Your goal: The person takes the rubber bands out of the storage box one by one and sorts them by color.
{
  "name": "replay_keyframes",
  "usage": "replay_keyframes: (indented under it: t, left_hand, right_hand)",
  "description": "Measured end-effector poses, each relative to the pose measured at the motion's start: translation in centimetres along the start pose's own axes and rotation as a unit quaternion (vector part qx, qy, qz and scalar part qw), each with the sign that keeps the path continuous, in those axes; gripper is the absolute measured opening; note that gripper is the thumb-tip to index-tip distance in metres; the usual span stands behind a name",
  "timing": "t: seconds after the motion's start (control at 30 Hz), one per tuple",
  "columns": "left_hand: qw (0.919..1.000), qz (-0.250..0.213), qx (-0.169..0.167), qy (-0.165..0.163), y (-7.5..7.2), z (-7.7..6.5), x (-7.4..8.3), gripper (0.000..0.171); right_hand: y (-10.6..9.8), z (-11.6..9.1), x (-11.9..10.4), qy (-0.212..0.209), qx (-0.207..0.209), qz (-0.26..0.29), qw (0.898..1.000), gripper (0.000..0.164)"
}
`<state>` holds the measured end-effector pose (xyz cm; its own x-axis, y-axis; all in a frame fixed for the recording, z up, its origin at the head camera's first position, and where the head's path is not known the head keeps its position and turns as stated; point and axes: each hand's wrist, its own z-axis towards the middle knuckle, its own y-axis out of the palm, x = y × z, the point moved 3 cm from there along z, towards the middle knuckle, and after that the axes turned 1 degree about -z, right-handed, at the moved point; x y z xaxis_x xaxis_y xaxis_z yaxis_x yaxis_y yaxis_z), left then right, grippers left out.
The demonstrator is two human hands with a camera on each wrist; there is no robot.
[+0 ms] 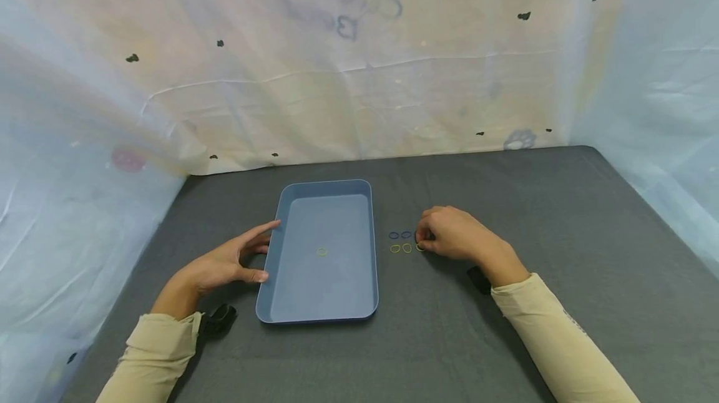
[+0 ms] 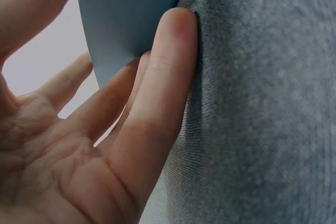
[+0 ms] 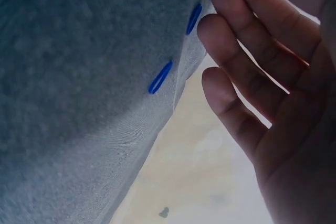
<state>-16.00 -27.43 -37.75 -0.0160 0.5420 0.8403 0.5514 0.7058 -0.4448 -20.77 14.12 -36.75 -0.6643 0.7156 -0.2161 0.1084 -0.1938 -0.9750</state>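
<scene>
A blue tray (image 1: 314,312) lies on the dark grey cloth. My left hand (image 1: 227,261) touches its left side with fingers and thumb spread; in the left wrist view the fingers (image 2: 173,40) rest along the tray wall (image 2: 121,19). One yellow rubber band (image 1: 322,252) lies inside the tray. To the tray's right, my right hand (image 1: 457,234) pinches another yellow rubber band (image 1: 420,247) low over the cloth, its thumb and index fingertips out of sight in the right wrist view. Near it lie blue rubber bands (image 1: 406,234) in a row, above more yellow rubber bands (image 1: 407,248).
The grey-covered table (image 1: 427,353) extends around the tray on every side. A pale patterned curtain (image 1: 359,110) hangs behind its far edge, with more sheeting at the left and right. A dark strap (image 1: 219,322) sits at the left wrist.
</scene>
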Motion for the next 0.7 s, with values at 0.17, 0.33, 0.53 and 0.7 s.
replay_keyframes:
  t: [0.17,0.33,0.53,0.7]
  left_hand:
    - [1.0,0.0,0.0,0.004,0.05,-0.05,0.17,0.101]
    - [1.0,0.004,-0.001,0.008,0.25,-0.32,0.2,0.102]
    - [1.0,-0.005,-0.002,0.004,0.3,-0.33,0.11,0.102]
    - [1.0,-0.007,0.001,0.006,0.27,-0.31,0.11,0.103]
  right_hand:
    - [-0.09,0.0,0.02,0.004,0.0,-0.004,1.0,0.012]
    - [-0.19,-0.06,-0.02,0.003,-0.002,-0.003,1.0,0.009]
    - [-0.53,-0.05,-0.17,-0.004,0.008,0.015,1.0,0.005]
    - [-0.9,0.14,-0.48,-0.016,0.03,0.02,0.999,0.002]
